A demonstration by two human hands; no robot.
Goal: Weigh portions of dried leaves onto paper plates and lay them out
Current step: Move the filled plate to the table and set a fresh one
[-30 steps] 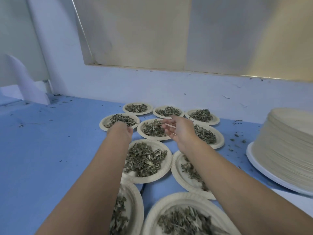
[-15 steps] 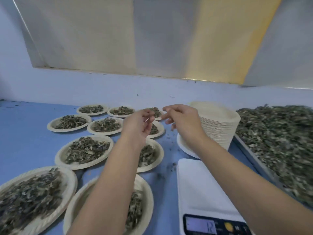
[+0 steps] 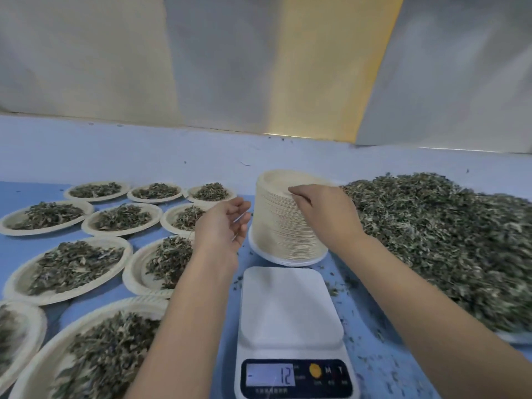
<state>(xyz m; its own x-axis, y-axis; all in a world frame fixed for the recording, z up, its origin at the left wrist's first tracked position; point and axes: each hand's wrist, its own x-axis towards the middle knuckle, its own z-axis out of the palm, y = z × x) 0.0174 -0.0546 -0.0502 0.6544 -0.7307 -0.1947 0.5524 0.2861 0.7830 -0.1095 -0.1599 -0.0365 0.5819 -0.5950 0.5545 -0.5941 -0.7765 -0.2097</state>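
Item list, head view, as I read it from my remote station.

1. Scale (image 3: 290, 309): white, at 6 o'clock in the view, on the blue table (image 3: 17, 249). Its display (image 3: 270, 375) reads 12 with a dash at the left of the digits.
2. Plate stack (image 3: 285, 226): tall pile of unused paper plates, just beyond the scale at 12 o'clock from it, standing on a white base plate.
3. Right hand (image 3: 322, 214): comes in from 5 o'clock and rests over the near top edge of the plate stack. Its fingers (image 3: 296, 194) are curled down and closed on the uppermost plate rims.
4. Left hand (image 3: 221, 226): comes in from 7 o'clock and hovers at 9 o'clock from the plate stack, apart from it. Fingers are loosely curled and close together. A thin pale sliver shows beside them, and through the blur I cannot tell whether it is pinched.
5. Filled plates (image 3: 72, 266): ten in view, each carrying a portion of dried leaves, laid in rows from 7 to 10 o'clock, with neighbouring rims near or touching.
6. Loose leaf heap (image 3: 446, 240): large mound of dried leaves from 2 to 4 o'clock, just beside the plate stack.
7. Leaf crumbs (image 3: 371, 358): scattered on the table at 3 o'clock from the scale.
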